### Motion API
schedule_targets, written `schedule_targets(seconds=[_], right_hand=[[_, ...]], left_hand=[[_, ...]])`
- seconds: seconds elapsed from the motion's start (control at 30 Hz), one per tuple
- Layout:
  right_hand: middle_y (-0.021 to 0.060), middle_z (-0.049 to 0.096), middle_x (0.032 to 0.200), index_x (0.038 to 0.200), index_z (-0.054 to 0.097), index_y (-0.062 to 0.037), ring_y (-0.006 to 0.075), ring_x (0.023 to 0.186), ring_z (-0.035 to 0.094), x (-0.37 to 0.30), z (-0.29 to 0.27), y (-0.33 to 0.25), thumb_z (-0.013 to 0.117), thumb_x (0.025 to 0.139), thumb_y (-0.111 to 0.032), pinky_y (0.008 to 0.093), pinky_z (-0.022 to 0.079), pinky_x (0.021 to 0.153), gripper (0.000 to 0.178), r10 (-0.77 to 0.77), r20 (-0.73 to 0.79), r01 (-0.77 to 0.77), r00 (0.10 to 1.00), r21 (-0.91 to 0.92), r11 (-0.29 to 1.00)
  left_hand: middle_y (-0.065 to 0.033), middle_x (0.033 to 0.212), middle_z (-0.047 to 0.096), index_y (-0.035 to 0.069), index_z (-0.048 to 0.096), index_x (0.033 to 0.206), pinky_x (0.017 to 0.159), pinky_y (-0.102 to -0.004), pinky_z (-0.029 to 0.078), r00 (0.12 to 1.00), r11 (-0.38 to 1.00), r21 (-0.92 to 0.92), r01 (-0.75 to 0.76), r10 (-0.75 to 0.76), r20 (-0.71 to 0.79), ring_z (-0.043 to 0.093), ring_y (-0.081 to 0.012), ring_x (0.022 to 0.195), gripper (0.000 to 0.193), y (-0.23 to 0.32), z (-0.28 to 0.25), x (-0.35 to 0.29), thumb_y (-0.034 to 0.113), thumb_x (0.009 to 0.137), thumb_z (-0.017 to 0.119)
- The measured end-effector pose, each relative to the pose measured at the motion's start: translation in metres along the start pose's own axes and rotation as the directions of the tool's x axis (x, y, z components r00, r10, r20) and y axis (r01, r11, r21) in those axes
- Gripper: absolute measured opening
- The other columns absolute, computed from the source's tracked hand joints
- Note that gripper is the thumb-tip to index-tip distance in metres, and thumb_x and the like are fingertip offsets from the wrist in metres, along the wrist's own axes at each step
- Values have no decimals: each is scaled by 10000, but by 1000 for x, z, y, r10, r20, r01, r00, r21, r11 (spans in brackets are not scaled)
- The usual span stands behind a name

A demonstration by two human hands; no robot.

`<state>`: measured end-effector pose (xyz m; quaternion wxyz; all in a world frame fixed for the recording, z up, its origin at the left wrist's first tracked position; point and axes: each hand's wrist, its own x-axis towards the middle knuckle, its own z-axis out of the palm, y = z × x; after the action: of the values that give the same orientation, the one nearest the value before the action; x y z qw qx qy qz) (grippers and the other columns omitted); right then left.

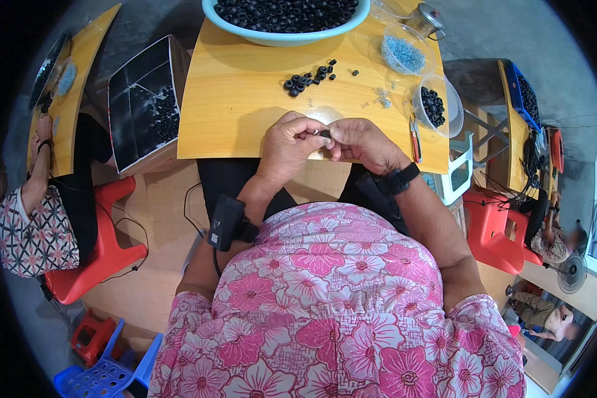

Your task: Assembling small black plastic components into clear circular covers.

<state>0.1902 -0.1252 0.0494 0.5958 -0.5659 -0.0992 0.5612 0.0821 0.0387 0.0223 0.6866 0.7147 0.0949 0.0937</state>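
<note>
Close to the table's near edge, my left hand and my right hand meet fingertip to fingertip around a small black ring-shaped part. Thumb and fingers of both are pinched on it, covering much of its shape. Beyond them, a loose cluster of similar black parts lies on the yellow table. Tiny silvery pieces, too small to identify, are scattered to the right. Past my right hand stands a clear tub of black parts. A red-handled cutting tool lies at the table's right side.
A light-blue basin full of black parts stands at the far edge. Near it are a clear bowl of small bluish pieces and a metal mug. A lined box is on the left. Other people sit at tables on both sides.
</note>
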Motion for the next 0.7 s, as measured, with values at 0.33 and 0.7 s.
schedule_targets(seconds=[0.33,0.7], right_hand=[[48,603,943,1120,570,10,90,832,586,-7,23,6,534,958,-127,254,507,794,216,-240,-113,218,964,-179,959],[102,579,981,1130,546,13,159,878,578,-5,25,18,570,901,-38,280,492,791,236,-604,-44,440,795,-644,626]], left_hand=[[-13,915,558,-9,610,1201,723,-195,495,996,999,-4,33,-32,86,568,-70,771,446,3,-4,4,-39,765,701],[10,813,580,-29,600,1213,660,-180,482,972,977,-172,124,-85,219,540,-34,704,456,8,-8,5,28,779,730]])
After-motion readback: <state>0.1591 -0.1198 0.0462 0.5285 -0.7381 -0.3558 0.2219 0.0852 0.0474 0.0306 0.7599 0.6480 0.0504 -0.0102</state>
